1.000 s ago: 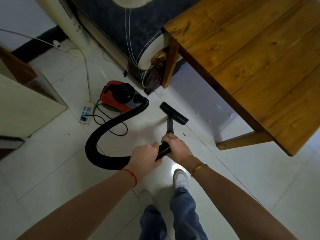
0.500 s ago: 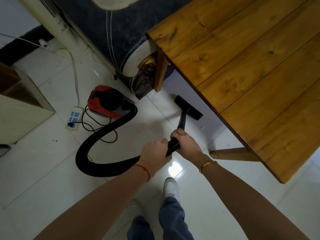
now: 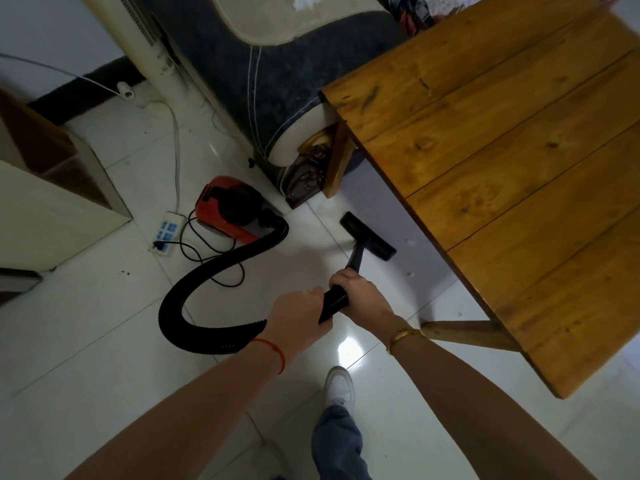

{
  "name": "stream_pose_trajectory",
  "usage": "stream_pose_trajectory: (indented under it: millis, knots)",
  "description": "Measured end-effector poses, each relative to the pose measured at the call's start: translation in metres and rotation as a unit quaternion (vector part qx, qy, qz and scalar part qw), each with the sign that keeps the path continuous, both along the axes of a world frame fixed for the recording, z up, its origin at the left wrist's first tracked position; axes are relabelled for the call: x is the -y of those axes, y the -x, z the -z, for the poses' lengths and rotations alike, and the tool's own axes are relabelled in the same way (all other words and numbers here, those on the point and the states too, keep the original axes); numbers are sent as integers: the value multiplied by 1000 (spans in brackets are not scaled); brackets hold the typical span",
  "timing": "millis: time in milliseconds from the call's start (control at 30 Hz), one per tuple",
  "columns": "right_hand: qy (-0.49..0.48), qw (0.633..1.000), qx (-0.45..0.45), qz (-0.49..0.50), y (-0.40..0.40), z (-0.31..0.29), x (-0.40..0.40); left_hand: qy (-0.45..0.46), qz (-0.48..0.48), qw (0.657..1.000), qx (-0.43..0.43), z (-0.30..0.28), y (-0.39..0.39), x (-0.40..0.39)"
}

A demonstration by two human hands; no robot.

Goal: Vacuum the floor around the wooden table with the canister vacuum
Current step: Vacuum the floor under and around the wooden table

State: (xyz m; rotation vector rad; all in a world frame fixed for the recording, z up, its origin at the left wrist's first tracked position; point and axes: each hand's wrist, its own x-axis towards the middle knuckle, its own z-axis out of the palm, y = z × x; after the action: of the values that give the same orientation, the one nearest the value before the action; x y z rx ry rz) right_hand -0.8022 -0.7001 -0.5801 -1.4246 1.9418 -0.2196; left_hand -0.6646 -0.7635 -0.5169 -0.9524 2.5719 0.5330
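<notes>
Fingers of left hand (image 3: pixel 299 317) and right hand (image 3: pixel 360 297) wrapped round black hose (image 3: pixel 334 301). Floor nozzle (image 3: pixel 367 236) flat on tile beside wooden table (image 3: pixel 502 168) edge; red canister (image 3: pixel 228 213) behind. Step: sweeping along table side. Next: push nozzle under tabletop, clear of leg.

Your view is dim overall and evenly lit. A bright glare patch sits on the glossy floor tiles (image 3: pixel 348 351) below your hands. Soft shadow lies under the wooden surface (image 3: pixel 502 174). Wide-angle bending curves the frame edges; focus is slightly soft.
</notes>
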Motion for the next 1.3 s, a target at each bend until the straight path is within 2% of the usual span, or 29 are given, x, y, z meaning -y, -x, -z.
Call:
stream_pose_trajectory:
  millis: [667, 833, 1033, 1300]
  knots:
    - [15, 998, 46, -44, -196, -8, -60, 5, 18, 999, 46, -22, -196, -65]
    - [17, 996, 60, -58, -230, -15, -73, -20, 15, 998, 62, -34, -229, -76]
    - [21, 996, 65, -58, -234, -19, -80, -12, 33, 997, 74, -40, -233, -79]
    - [23, 997, 43, -65, -184, -6, -58, -13, 17, 998, 58, -21, -187, -63]
